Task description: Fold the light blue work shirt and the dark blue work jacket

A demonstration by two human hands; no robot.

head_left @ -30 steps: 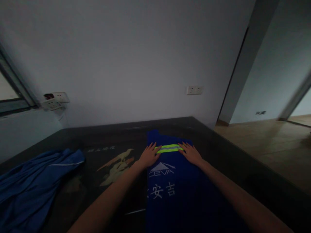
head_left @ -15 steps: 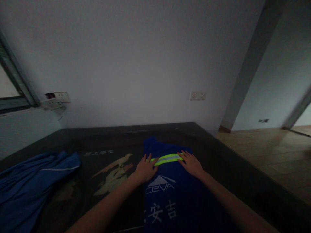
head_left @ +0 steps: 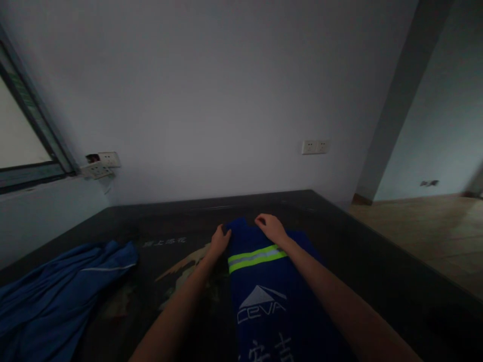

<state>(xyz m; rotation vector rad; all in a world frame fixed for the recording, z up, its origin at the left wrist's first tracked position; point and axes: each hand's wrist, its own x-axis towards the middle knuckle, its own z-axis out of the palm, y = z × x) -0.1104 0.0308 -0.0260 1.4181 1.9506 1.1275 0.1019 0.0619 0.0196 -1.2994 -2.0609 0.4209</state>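
Note:
A dark blue work vest (head_left: 260,281) lies folded lengthwise on the dark table, with a yellow-green and silver reflective band (head_left: 258,257), a white CEVA logo and white characters. At its far left edge is my left hand (head_left: 219,242), thumb over the cloth and fingers curled at the border. My right hand (head_left: 272,229) is at the vest's far end, beyond the band, with thumb and fingertips pinched together at the cloth's edge. The right forearm crosses over the vest's right part and hides some of it.
A crumpled blue garment (head_left: 64,286) with white piping lies at the table's left. The dark glossy table (head_left: 362,261) bears a printed picture and characters. Behind it stands a white wall with a socket plate (head_left: 316,147). A window (head_left: 28,125) is at left, tiled floor (head_left: 422,221) at right.
Both hands have left the reflective band, where they lay flat, and moved to the vest's far end. Their fingers have curled in. The camera view has shifted a little.

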